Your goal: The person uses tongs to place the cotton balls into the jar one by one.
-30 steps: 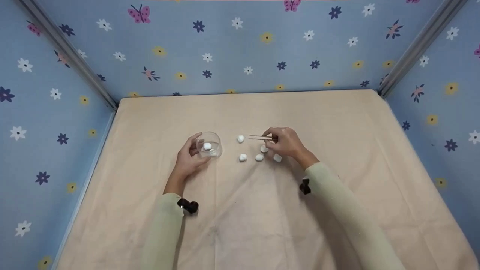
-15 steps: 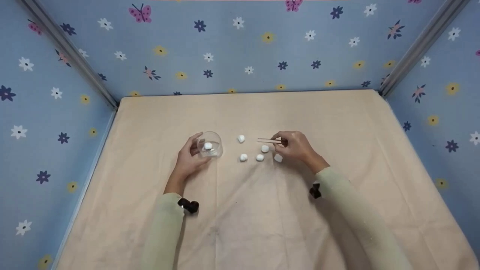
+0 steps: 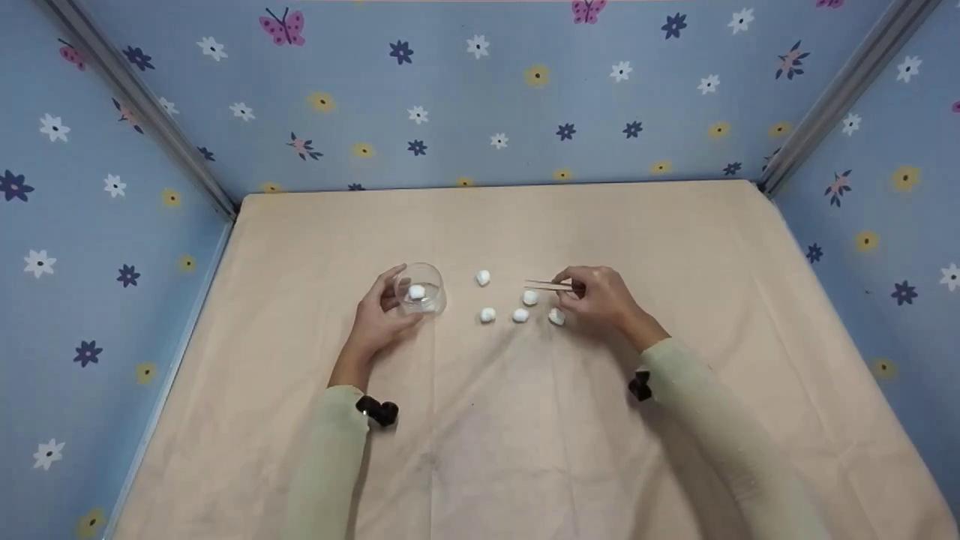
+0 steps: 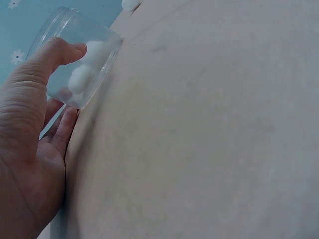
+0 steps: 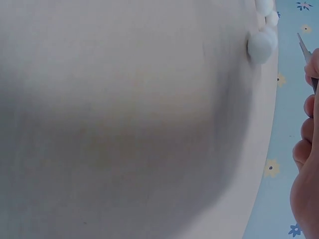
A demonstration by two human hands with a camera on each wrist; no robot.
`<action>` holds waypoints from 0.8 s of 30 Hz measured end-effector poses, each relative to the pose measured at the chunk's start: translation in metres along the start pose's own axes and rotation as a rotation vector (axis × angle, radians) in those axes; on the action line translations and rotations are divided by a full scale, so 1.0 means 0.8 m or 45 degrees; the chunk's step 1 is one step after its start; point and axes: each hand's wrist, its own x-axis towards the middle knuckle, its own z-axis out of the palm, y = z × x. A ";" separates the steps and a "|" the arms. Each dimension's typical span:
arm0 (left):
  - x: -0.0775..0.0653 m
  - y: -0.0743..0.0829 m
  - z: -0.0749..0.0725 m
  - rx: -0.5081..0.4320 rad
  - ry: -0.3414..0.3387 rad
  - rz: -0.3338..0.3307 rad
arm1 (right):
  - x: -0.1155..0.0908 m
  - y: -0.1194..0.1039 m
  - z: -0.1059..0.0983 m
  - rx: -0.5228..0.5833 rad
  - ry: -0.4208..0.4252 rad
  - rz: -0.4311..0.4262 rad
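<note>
My left hand (image 3: pixel 381 313) grips a clear plastic cup (image 3: pixel 435 301), tilted in the left wrist view, with the thumb along its near side. White cotton balls (image 4: pixel 79 78) lie inside; two show through the wall. In my right hand (image 3: pixel 606 298) is a pair of thin metal tweezers (image 3: pixel 553 284), pinched between thumb and fingers. Their tips point left, stand slightly apart and hold nothing. Just below the tips in the head view sits a loose cotton ball (image 3: pixel 530 298). Another cotton ball (image 3: pixel 556 316) lies close to the right hand's fingers.
Between the hands, more cotton balls rest on the beige cloth-covered table (image 3: pixel 480 435): a far one (image 3: pixel 483 278), a near-left one (image 3: pixel 487 315) and a middle one (image 3: pixel 520 316). Blue flowered walls (image 3: pixel 487 97) rise at the back and both sides.
My right hand has drawn back to the right and slightly toward me with the tweezers, away from the far cotton ball. The left hand and cup stay in place.
</note>
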 end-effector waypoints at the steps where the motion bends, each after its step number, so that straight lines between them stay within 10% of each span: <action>1: 0.000 0.000 0.000 -0.002 0.001 -0.001 | -0.001 0.000 0.000 -0.004 -0.001 0.002; 24: 0.000 0.000 0.001 -0.001 -0.015 -0.007 | -0.012 0.005 0.007 -0.010 -0.137 0.090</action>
